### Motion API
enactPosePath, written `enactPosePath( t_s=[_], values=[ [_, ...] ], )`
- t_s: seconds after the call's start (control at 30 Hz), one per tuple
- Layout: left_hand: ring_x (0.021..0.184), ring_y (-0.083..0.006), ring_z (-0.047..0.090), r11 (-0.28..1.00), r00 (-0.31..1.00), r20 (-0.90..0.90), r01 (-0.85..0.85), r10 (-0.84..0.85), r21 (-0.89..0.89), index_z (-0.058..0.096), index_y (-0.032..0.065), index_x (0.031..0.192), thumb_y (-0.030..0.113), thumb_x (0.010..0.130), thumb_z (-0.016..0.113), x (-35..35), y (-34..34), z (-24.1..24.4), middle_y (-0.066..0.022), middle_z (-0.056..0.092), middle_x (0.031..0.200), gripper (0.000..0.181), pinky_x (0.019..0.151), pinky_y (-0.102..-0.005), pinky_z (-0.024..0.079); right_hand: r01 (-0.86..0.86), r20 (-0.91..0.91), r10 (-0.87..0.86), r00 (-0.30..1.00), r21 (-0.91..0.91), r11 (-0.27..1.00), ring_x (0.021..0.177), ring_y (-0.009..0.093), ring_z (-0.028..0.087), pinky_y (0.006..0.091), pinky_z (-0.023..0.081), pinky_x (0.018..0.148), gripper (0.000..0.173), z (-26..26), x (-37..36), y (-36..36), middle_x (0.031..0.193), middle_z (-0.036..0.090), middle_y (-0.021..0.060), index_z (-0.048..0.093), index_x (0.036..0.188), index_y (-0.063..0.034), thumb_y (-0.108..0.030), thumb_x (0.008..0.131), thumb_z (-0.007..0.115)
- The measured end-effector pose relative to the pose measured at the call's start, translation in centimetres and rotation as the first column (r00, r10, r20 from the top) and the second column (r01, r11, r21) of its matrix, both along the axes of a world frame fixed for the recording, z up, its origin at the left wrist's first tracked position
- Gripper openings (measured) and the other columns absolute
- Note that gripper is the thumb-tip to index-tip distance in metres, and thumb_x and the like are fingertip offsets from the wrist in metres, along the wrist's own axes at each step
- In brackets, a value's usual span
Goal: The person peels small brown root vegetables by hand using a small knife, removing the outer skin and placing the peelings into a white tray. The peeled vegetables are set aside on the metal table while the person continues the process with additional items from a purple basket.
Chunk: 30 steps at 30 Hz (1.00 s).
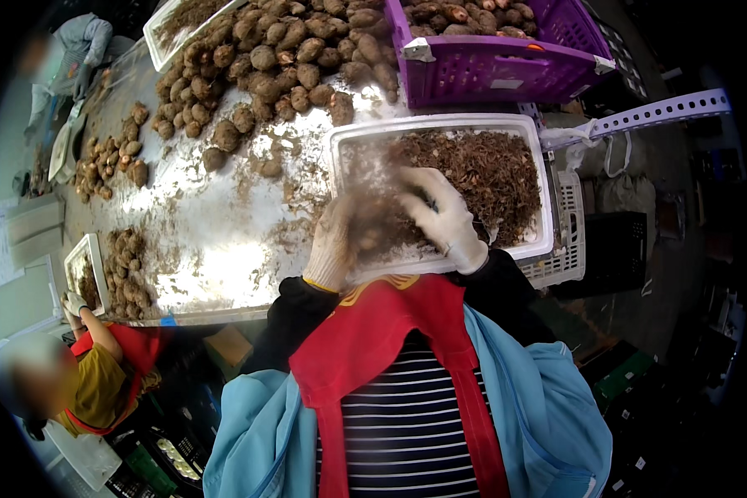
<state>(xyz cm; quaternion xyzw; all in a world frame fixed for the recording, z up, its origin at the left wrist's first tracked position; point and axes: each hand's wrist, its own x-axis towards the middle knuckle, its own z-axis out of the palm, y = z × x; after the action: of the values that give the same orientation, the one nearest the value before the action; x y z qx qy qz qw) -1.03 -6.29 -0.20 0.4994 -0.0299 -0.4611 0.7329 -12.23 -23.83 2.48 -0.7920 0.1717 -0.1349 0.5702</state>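
Observation:
My left hand (333, 243), in a knitted work glove, is at the left edge of a white foam tray (538, 187). Its fingers curl around a brown, blurred object that looks like a taro corm (370, 230). Above the tray is my right hand (442, 218), gloved in white, its thumb and fingers apart beside the blurred corm; a small dark item shows between them but is too small to tell. Dry brown root fibres and peelings (473, 180) fill much of the tray. A large heap of taro corms (305, 50) lies on the metal table (193, 218) beyond.
A purple plastic crate (485, 75) of corms stands behind the tray. Smaller corm piles (124, 267) lie at the left. A perforated metal bar (660, 115) juts out at the right, above a white basket (573, 230). One co-worker (93, 367) is at lower left, another (81, 56) at upper left.

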Motion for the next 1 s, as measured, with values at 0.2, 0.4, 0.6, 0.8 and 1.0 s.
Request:
enactPosePath(
  t_s=[0.2,0.4,0.6,0.8,1.0],
  values=[
    [0.085,-0.0192,0.069,0.996,0.997,-0.082,0.017,-0.01,0.09,0.049,0.0018,0.135,0.059,0.101,0.045,-1.3,-0.7,1.3,-0.0143,0.064,0.111,0.066,0.067,-0.0345,0.062,-0.213,0.074,0.265,0.961,-0.414,0.885,0.114,0.035,0.055,0.044,0.044,0.099,0.044,-0.7,1.7,2.3,0.125,0.058,0.0169,0.065,0.122,-0.0025,-0.024,0.084,0.071],
    [0.058,-0.0076,0.059,0.964,0.989,0.139,0.015,-0.053,0.266,0.053,0.001,0.132,0.042,0.104,0.051,-1.1,-0.2,-0.8,-0.0068,0.065,0.106,0.049,0.046,-0.0203,0.046,-0.008,0.186,0.076,0.979,-0.342,0.94,0.096,0.028,0.065,0.0414,0.05,0.087,0.013,-1.0,2.2,2.6,0.099,0.07,0.0103,0.073,0.097,-0.0041,-0.009,0.086,0.069],
    [0.053,-0.0089,0.053,0.974,0.996,0.028,-0.092,0.088,0.207,0.056,0.0054,0.13,0.041,0.104,0.047,-0.3,0.4,-0.4,-0.0101,0.066,0.106,0.045,0.043,-0.0206,0.039,0.207,-0.081,-0.212,0.974,-0.064,0.976,0.077,0.025,0.062,0.0349,0.048,0.075,0.024,-1.7,1.3,-1.6,0.086,0.066,0.0139,0.069,0.096,0.0015,-0.022,0.098,0.062],
    [0.053,-0.0051,0.044,0.996,0.954,-0.288,-0.08,0.088,0.039,0.058,0.0051,0.121,0.052,0.102,0.048,-0.2,-0.7,1.3,-0.0031,0.061,0.092,0.051,0.043,-0.0187,0.034,-0.179,0.114,0.201,0.973,-0.177,0.968,0.119,0.027,0.057,0.0381,0.046,0.103,0.038,2.0,2.9,1.8,0.125,0.061,0.0138,0.065,0.124,-0.0023,-0.019,0.089,0.067],
    [0.049,-0.0087,0.053,0.995,0.943,-0.326,-0.043,0.071,0.093,0.061,0.0094,0.108,0.047,0.105,0.045,-0.2,-1.1,3.2,-0.0023,0.062,0.075,0.041,0.037,-0.0206,0.038,0.106,0.05,-0.106,0.993,0.003,0.994,0.093,0.024,0.067,0.035,0.053,0.085,0.029,-1.2,3.0,0.9,0.098,0.071,0.0144,0.069,0.105,-0.0001,-0.027,0.096,0.065]
  ],
)
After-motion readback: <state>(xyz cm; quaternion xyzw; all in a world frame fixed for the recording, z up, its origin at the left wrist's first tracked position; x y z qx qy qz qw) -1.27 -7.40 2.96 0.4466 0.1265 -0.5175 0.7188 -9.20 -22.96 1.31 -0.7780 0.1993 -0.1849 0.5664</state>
